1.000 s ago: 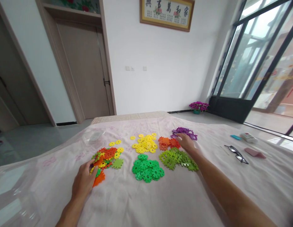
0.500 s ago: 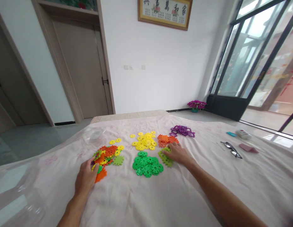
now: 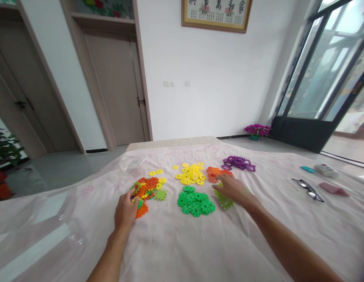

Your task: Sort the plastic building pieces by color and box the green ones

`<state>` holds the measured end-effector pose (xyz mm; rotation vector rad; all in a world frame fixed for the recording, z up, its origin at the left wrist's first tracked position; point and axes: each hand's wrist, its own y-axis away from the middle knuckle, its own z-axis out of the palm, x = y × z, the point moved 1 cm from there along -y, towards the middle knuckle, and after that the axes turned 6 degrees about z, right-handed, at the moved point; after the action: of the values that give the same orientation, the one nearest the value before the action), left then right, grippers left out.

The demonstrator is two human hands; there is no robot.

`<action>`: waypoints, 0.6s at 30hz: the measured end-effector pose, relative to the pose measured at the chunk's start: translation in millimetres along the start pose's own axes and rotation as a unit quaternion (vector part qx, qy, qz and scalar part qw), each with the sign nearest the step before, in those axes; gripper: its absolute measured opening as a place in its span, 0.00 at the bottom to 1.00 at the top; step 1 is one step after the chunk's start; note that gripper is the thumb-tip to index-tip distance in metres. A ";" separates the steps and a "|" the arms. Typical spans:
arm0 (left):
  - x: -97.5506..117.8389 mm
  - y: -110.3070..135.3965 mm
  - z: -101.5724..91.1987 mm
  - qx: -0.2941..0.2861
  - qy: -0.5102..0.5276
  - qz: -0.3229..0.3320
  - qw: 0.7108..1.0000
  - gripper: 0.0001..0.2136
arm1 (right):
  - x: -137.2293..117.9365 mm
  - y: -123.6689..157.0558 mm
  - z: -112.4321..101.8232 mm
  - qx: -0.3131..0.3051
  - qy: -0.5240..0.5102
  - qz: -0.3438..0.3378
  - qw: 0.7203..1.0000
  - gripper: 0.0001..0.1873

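Observation:
My left hand point(image 3: 125, 209) rests at the near left edge of a mixed pile of flower-shaped plastic snap discs point(image 3: 151, 183). Its thumb and fingers are apart, touching pieces there; the fingertips are partly hidden. Stretched over the light green discs point(image 3: 225, 201) is my right hand point(image 3: 234, 190), fingers extended, covering part of that pile. Orange discs point(image 3: 214, 174) lie just beyond its fingertips. To its left are a green pile point(image 3: 196, 203) and a yellow pile point(image 3: 191, 174). Purple discs point(image 3: 239, 163) lie farther back. One light green disc point(image 3: 160, 195) sits beside the mixed pile.
Clear plastic containers point(image 3: 52, 243) lie at the left on the pale cloth point(image 3: 176, 250), and another clear container point(image 3: 131, 163) stands farther back. Eyeglasses point(image 3: 308, 190), a pink cloth point(image 3: 334, 189), a blue item point(image 3: 308, 169) and a white box point(image 3: 325, 170) are at the right.
The view has turned left, so everything sits farther right. My right hand has shifted slightly over the light green discs, its fingers now straighter. My left hand stays by the mixed pile.

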<state>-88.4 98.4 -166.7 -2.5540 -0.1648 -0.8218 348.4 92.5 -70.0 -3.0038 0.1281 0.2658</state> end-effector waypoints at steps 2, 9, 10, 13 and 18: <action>-1.5 -1.0 1.3 0.003 0.002 0.008 1.000 0.20 | -40.5 10.6 5.0 0.015 -0.077 -0.072 0.994 0.19; 0.7 3.1 -3.8 0.033 0.004 0.042 0.999 0.16 | -183.2 72.8 72.0 -0.017 -0.200 -0.263 0.944 0.24; 2.9 4.1 -6.1 0.053 -0.008 0.061 0.997 0.16 | -194.5 80.1 82.1 -0.007 -0.199 -0.270 0.942 0.24; 14.6 3.8 -11.2 0.097 -0.038 0.145 0.984 0.17 | -211.4 92.7 100.4 0.034 -0.187 -0.272 0.943 0.15; 53.0 -19.8 -3.1 -0.012 -0.058 0.254 0.965 0.17 | -210.5 91.8 100.8 0.034 -0.185 -0.287 0.939 0.08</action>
<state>-51.7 113.4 -126.3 -2.4926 0.4519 -0.4758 116.1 30.3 -141.1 -2.7003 -0.7400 0.7200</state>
